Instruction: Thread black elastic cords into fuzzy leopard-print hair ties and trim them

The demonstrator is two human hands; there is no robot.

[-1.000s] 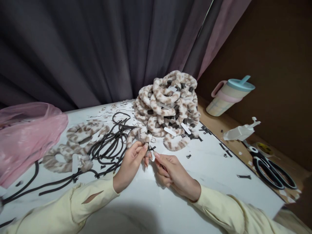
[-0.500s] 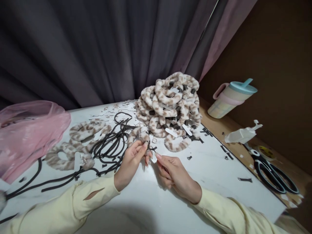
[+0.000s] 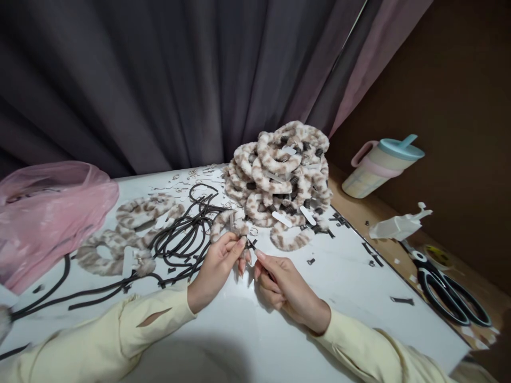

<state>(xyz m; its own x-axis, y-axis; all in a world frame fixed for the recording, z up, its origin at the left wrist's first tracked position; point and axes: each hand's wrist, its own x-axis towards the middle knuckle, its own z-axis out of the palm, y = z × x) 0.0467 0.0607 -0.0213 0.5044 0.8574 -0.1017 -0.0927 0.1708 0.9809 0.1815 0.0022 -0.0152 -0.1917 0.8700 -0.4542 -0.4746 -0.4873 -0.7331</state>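
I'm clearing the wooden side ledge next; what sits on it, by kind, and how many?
Lidded cup: 1
Scissors: 1
White plastic tool: 1
Yellow roll, partly hidden: 1
Total: 4, plus small scraps too tiny to count.

dark curtain, brown wall, white table
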